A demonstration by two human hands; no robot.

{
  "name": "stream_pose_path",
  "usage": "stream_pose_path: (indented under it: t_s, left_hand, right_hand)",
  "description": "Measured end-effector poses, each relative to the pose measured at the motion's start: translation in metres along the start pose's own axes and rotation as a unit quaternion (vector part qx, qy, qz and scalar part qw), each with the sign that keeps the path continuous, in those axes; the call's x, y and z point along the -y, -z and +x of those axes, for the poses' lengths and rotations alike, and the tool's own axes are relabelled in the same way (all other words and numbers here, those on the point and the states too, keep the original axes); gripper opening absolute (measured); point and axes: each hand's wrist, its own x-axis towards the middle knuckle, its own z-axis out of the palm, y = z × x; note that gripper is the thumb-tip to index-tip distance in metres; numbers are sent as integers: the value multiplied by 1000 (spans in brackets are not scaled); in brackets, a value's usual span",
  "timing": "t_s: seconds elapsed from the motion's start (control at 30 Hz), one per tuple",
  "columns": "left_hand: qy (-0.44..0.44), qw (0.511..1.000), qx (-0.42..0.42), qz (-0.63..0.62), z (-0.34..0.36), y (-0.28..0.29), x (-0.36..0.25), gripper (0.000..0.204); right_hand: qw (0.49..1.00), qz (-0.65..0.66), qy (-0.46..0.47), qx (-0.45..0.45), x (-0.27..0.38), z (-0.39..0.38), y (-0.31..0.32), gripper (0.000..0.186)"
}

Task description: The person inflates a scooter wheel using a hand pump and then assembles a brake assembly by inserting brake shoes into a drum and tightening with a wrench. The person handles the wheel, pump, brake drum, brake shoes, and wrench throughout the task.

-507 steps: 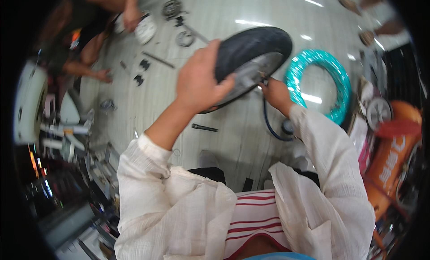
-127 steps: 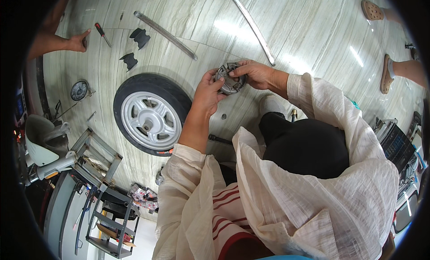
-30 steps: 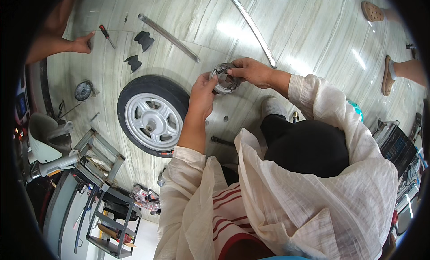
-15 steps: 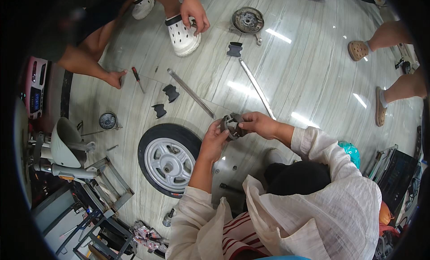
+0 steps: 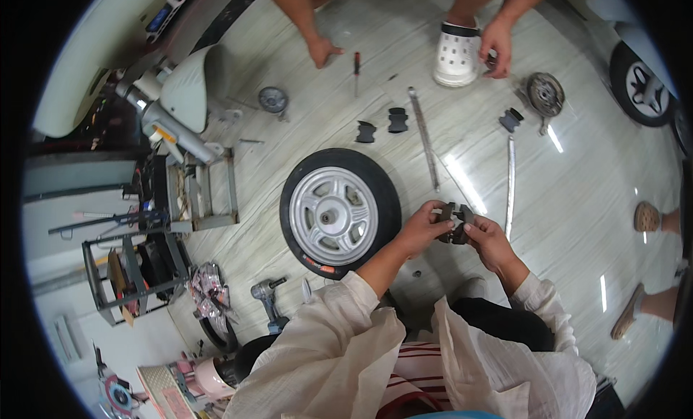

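A pair of dark curved brake shoes (image 5: 456, 223) is between my two hands above the floor. My left hand (image 5: 423, 231) pinches the left shoe, its thumb on the near side. At the right shoe, my right hand (image 5: 491, 242) grips with thumb and fingers. Left of my hands lies a silver-spoked wheel (image 5: 367, 218) with a black tyre, flat on the floor. Beyond them a flat metal bar (image 5: 424, 137) and a shinier long bar (image 5: 511, 184) lie on the tiles.
Black shaped pieces (image 5: 397, 120), a red-handled screwdriver (image 5: 356, 67) and brake backing plates (image 5: 545, 95) lie farther off. Another person's hand (image 5: 497, 49) is by a white clog (image 5: 456, 54). A cordless impact wrench (image 5: 268, 303) and metal frame (image 5: 209, 220) are at left.
The view has turned, so the wheel, tools and other person appear farther right. My hands still hold the brake shoes, now turned differently, with my right hand lower beside them.
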Motion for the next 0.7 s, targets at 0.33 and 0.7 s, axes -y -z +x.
stream_pose_path:
  t_s: [0.33,0.7]
  left_hand:
    - [10,1000,-19,-22,-12,3,4,47]
    - [-1,999,-20,-33,-16,16,-9,47]
  right_hand:
    - [999,0,-15,31,-1,-2,-8,23]
    - [997,8,-6,74,11,11,-19,30]
